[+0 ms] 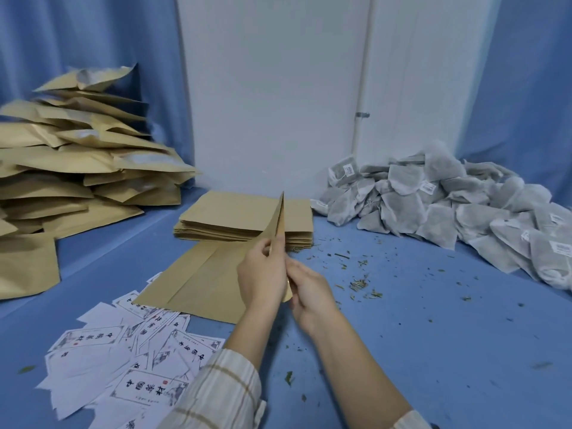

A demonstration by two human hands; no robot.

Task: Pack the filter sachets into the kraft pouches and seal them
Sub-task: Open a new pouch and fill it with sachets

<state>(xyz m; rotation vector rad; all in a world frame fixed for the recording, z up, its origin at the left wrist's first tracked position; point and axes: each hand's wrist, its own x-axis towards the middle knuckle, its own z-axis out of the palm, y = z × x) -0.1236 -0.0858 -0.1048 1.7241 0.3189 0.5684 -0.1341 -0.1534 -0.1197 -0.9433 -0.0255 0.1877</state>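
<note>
1. Left hand and right hand both pinching one kraft pouch, held upright and seen almost edge-on: thin, flat, plain tan paper, tapering to a point above the grip.
2. Just behind the grip, a neat stack of flat pouches on the blue table; same tan colour, square edges.
3. Under and left of the grip, flat kraft sheets lying on the table.
4. Far left of the grip, a tall heap of filled pouches, puffy and creased.
5. Right of the grip, a pile of filter sachets: greyish mesh, dark contents, small white tags.
6. Near left, below the grip, scattered printed labels; loose herb bits to the right.
</note>
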